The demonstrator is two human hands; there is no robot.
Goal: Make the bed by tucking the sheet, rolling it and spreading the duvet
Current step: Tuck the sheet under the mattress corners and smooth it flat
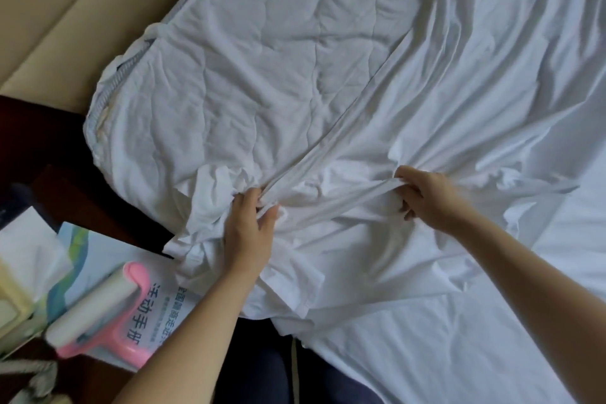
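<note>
A crumpled white sheet (459, 92) lies across the bed, and its hemmed edge runs diagonally from the upper right down to my hands. The quilted white mattress pad (262, 52) is bare at the upper left, its elastic corner bunched at the bed's corner. My left hand (251, 229) grips a bunched fold of the sheet's edge near the bed's side. About a forearm's length to the right, my right hand (429, 198) pinches the same edge, and the cloth is pulled taut between them. No duvet can be told apart from the sheet.
A pink-handled lint roller (98, 315) lies on a printed booklet (170, 295) on the dark bedside table at lower left. A tissue box (19, 272) stands beside it. A beige padded headboard (65, 10) fills the upper left.
</note>
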